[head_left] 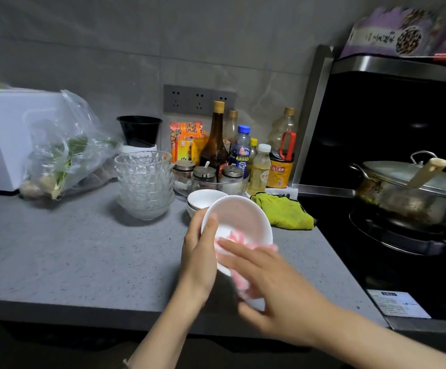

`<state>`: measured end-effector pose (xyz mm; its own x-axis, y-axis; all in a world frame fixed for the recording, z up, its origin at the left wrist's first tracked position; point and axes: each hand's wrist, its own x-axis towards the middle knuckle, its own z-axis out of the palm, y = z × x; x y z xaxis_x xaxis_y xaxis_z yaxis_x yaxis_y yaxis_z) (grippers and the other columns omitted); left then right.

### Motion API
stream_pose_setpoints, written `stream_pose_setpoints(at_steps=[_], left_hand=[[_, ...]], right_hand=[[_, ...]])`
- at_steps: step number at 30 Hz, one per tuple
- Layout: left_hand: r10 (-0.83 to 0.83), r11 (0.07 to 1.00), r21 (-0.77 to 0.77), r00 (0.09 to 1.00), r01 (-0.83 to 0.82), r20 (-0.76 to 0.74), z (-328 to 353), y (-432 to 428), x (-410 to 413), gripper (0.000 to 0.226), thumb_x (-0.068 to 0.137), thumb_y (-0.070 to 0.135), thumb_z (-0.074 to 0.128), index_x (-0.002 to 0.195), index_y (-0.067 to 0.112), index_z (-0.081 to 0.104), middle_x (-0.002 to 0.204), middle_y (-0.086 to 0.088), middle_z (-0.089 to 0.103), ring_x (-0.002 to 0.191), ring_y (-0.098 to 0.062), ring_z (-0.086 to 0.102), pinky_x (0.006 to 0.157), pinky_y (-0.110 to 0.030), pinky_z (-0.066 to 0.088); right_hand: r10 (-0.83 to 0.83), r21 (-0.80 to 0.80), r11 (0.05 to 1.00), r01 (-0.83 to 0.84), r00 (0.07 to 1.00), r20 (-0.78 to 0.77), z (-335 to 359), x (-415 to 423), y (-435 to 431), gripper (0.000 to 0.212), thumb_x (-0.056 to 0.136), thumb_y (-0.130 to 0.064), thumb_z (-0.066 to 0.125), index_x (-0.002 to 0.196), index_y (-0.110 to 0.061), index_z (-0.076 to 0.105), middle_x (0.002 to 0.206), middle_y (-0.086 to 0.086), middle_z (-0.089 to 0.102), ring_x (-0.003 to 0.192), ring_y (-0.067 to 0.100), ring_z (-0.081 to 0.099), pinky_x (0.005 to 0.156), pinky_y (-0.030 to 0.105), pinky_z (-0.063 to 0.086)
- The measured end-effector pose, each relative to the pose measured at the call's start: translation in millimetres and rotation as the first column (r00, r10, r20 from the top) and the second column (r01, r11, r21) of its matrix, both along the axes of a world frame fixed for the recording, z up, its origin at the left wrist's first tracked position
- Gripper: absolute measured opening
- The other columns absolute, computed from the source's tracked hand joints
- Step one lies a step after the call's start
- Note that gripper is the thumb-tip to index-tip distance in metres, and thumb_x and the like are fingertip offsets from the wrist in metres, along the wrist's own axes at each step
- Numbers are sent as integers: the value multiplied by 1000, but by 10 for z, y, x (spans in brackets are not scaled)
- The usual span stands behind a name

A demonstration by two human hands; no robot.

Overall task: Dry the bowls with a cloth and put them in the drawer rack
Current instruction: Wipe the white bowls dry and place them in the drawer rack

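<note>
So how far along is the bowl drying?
Done: nothing visibly racked; the drawer rack is out of view. In hand: left hand grips a bowl, right hand wipes it with the cloth. Left: the white stack and glass stack on the counter.

White bowl (240, 217) in left hand (199, 251), pink cloth (240, 237) in right hand (277, 286)
</note>
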<state>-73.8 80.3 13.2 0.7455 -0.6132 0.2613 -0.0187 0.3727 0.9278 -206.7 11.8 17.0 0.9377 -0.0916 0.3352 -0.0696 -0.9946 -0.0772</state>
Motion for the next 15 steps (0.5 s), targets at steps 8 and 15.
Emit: stream_pose_setpoints(at_steps=[8, 15], left_hand=[[-154, 987, 44, 988, 153, 21, 89, 25, 59, 21, 99, 18, 44, 100, 22, 64, 98, 1, 71, 88, -10, 64, 74, -19, 50], [-135, 989, 64, 991, 135, -2, 73, 25, 46, 23, 99, 18, 44, 103, 21, 66, 100, 2, 71, 93, -12, 64, 83, -26, 50]], right_hand=[[1, -318, 948, -14, 999, -40, 80, -48, -335, 52, 83, -33, 58, 133, -19, 52, 145, -1, 47, 137, 19, 39, 115, 32, 23], [71, -95, 993, -65, 995, 64, 21, -7, -88, 71, 65, -19, 70, 134, -22, 54, 136, -7, 55, 111, 11, 55, 85, 14, 39]])
